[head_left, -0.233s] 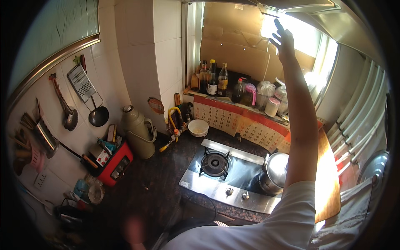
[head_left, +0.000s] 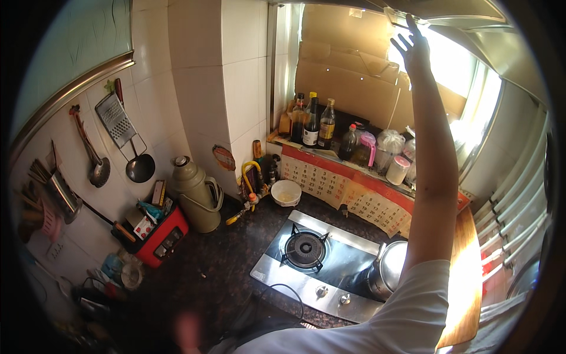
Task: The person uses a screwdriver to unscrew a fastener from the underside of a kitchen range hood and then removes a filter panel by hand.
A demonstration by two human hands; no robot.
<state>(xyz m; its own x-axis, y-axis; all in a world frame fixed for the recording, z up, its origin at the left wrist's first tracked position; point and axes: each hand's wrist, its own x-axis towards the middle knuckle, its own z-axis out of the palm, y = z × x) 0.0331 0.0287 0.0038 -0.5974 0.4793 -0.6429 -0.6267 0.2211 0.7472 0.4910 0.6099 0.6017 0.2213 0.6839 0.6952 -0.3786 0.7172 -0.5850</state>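
Observation:
My right hand (head_left: 417, 52) is raised high above the stove, its fingers spread and holding nothing. The fingertips reach up to the lit underside of the range hood (head_left: 460, 13); whether they touch it I cannot tell. Low in the picture, my left hand (head_left: 187, 331) is a blur over the dark counter, its fingers not distinguishable. Beneath my right arm stands a gas stove (head_left: 346, 245) with a bare burner (head_left: 305, 249) on its left. A lidded metal pot (head_left: 388, 272) sits on its right side, partly covered by my sleeve.
Behind the stove, bottles (head_left: 311, 124) and jars line the windowsill. A white bowl (head_left: 286, 193), a thermos (head_left: 197, 197) and a red box (head_left: 158, 239) occupy the counter. Utensils such as a grater (head_left: 115, 121) and a ladle (head_left: 140, 169) hang on the left wall. A wooden board (head_left: 466, 283) stands right.
The view has shifted slightly, so the stove and sill sit a little differently in it. My right hand remains raised, its fingertips a bit closer to the hood. My left hand stays low.

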